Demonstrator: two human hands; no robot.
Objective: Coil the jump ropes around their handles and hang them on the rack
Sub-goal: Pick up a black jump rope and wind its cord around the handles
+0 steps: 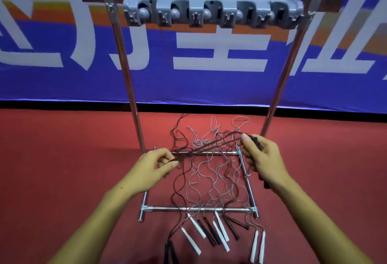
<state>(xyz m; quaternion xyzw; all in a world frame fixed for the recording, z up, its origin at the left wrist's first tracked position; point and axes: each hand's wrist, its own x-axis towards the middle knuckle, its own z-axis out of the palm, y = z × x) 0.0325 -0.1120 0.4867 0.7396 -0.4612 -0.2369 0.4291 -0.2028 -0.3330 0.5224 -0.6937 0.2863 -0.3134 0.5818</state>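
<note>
Head view looks down at a metal rack (134, 87) standing on a red floor (62, 159). Above the rack's base, the right hand (263, 159) grips a pair of black handles (261, 175), its thumb pressing dark rope (211, 144) strands against them. The left hand (152, 164) pinches the same rope, pulled taut between both hands. More ropes (211, 177) lie tangled across the base, their white handles (219, 232) in front of it. A grey holder (211, 13) with empty clips spans the rack's top bar
</note>
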